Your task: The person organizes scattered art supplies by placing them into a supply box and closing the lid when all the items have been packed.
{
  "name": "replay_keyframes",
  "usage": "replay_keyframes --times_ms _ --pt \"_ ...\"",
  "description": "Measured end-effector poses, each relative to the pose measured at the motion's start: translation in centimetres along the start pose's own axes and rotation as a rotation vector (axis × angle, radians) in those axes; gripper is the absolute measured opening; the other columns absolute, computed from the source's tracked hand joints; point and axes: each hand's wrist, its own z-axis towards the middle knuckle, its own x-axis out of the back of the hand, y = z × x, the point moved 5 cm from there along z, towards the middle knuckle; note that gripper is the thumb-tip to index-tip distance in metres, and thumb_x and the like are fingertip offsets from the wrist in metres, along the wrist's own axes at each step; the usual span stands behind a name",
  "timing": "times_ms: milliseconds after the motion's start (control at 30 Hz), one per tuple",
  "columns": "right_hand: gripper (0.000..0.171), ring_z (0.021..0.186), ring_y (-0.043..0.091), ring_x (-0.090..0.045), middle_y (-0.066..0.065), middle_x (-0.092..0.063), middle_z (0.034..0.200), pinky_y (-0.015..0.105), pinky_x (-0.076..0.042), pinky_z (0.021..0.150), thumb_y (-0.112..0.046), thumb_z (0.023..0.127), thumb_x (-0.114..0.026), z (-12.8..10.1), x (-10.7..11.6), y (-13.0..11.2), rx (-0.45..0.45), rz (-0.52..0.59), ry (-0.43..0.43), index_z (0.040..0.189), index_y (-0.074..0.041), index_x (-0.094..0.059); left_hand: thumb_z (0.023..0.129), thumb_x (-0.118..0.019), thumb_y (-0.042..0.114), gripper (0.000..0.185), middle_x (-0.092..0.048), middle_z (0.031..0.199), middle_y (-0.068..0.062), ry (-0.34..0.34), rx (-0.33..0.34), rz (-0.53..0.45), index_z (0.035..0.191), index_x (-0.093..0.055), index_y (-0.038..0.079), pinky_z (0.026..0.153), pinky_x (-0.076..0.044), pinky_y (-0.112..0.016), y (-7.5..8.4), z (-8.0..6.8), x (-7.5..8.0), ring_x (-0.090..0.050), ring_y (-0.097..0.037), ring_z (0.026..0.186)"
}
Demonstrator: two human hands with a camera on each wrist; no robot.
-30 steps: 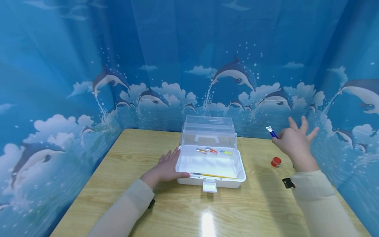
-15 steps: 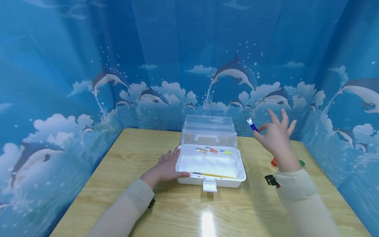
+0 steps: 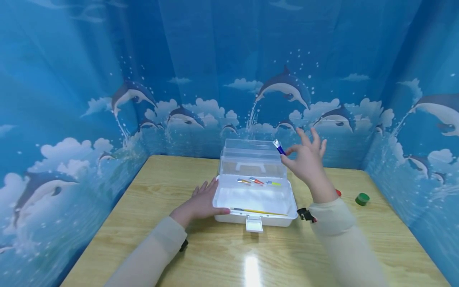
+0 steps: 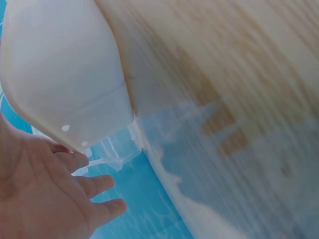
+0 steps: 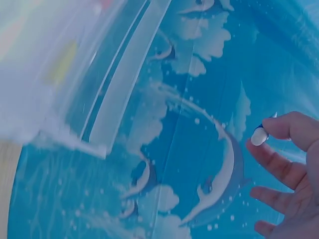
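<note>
A white plastic box [image 3: 255, 207] with a clear raised lid [image 3: 252, 157] stands open on the wooden table [image 3: 215, 255]. Inside lie three small coloured brushes [image 3: 256, 181], and a long yellow brush [image 3: 258, 212] lies along the front. My left hand [image 3: 203, 202] rests flat against the box's left side, fingers straight; in the left wrist view its fingers [image 4: 94, 184] lie beside the box [image 4: 60, 74]. My right hand [image 3: 305, 161] is raised above the box's right rear corner and pinches a small blue brush [image 3: 279, 147] between thumb and forefinger, other fingers spread. The right wrist view shows the brush's pale end [image 5: 259, 135].
A green cap [image 3: 362, 198] and a red cap [image 3: 338, 193], partly hidden behind my right forearm, sit on the table to the right of the box. Blue dolphin-print curtains [image 3: 107, 79] close in the table on three sides.
My right hand has carried the blue brush leftward, from over the right side of the table to above the box's right rear corner. The left hand and the box have not moved.
</note>
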Motion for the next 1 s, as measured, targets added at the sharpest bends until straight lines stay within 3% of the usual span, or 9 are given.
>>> replay_keyframes --times_ms 300,500,1000 --pt "0.016 0.152 0.038 0.001 0.013 -0.032 0.161 0.070 0.008 0.113 -0.026 0.085 -0.079 0.9 -3.4 -3.2 0.112 0.084 -0.038 0.078 -0.012 -0.078 0.077 -0.065 0.077 0.123 -0.001 0.168 -0.007 0.002 0.007 -0.005 0.162 -0.004 0.013 0.121 0.002 -0.056 0.3 -0.3 0.2 -0.001 -0.039 0.152" --pt "0.015 0.152 0.038 0.000 0.010 -0.031 0.162 0.068 0.008 0.115 -0.028 0.084 -0.081 1.3 -5.9 -4.5 0.129 0.099 -0.100 0.076 -0.015 -0.078 0.077 -0.066 0.076 0.123 0.000 0.168 -0.005 -0.002 0.016 -0.009 0.162 -0.003 0.013 0.121 0.002 -0.056 0.2 -0.2 0.2 0.000 -0.038 0.153" --pt "0.014 0.153 0.036 -0.001 0.006 -0.032 0.162 0.069 0.006 0.114 -0.030 0.087 -0.079 1.8 -11.5 -7.1 0.205 0.057 -0.351 0.075 -0.024 -0.077 0.078 -0.066 0.075 0.122 -0.001 0.168 -0.006 -0.005 -0.001 -0.001 0.162 -0.004 0.012 0.120 0.002 -0.057 0.4 -0.3 0.2 -0.001 -0.039 0.152"
